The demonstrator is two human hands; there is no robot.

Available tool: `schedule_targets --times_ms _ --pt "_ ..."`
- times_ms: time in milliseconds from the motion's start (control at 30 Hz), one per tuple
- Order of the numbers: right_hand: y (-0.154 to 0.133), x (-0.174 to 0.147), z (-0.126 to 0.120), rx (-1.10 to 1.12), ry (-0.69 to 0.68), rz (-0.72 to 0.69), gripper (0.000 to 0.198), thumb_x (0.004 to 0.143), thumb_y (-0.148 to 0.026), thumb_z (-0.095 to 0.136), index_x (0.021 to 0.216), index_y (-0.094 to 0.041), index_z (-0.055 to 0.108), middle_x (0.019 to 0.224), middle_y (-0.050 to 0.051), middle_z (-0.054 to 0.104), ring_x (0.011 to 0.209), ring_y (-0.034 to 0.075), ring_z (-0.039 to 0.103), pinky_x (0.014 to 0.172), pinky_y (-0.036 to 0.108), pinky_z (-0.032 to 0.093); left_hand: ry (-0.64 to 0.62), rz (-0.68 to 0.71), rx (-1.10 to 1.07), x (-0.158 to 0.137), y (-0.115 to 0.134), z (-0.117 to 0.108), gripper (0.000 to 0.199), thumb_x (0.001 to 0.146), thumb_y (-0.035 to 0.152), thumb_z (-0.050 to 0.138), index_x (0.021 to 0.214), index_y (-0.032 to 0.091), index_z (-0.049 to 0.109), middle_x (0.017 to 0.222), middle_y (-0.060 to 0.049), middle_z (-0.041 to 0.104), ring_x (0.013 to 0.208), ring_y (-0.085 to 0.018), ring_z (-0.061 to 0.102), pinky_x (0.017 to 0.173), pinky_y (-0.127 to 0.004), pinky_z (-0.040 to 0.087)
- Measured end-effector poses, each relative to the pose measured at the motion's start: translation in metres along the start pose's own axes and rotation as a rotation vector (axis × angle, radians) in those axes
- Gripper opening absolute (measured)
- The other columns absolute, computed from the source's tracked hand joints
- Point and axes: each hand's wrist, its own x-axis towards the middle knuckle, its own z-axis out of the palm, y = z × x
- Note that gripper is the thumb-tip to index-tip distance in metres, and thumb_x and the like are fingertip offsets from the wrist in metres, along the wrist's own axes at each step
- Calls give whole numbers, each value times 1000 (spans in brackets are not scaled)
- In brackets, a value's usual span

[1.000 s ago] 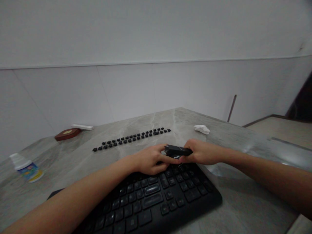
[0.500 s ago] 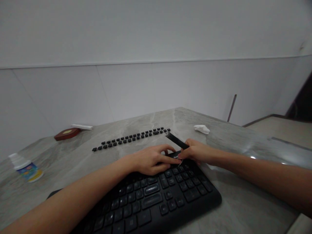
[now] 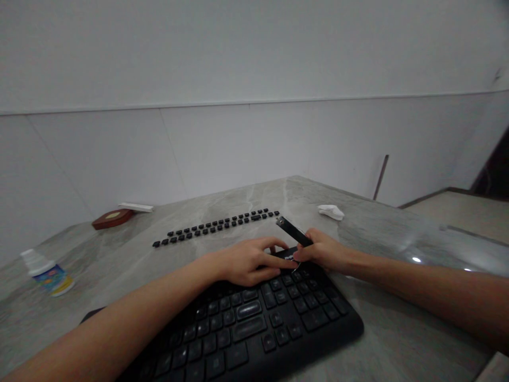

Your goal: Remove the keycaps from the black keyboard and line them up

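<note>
A black keyboard (image 3: 274,339) lies on the table in front of me. My right hand (image 3: 324,249) is closed round a slim black tool (image 3: 295,232) that looks like a keycap puller; its handle points up and left. A thin shiny wire (image 3: 296,267) shows at its lower end, against keys near the keyboard's top right corner. My left hand (image 3: 254,261) rests on the keyboard's upper edge with its fingers apart. Its index finger reaches to the wire beside my right thumb. Beyond the keyboard, loose black keycaps (image 3: 214,227) stand in two rows.
A white spray bottle (image 3: 47,273) with a blue and yellow label lies at the left. Near the wall are a red-brown box (image 3: 112,218) and a white strip (image 3: 135,207). A crumpled white tissue (image 3: 331,212) lies at the right on the grey marbled table (image 3: 382,239).
The view has shifted slightly. The black tool's handle and my right hand have moved a little to the right. My left hand stays on the keyboard with its index finger at the wire.
</note>
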Motion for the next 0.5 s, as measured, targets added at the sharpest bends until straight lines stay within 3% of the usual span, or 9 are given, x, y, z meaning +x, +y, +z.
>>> schedule_targets --times_ms 500 --pt "4 0 1 -35 52 -28 23 64 -30 58 49 -18 45 46 -4 36 44 9 32 42 24 21 1 5 12 1 0 0 38 95 22 47 132 26 56 140 -11 47 119 -24 54 102 -39 46"
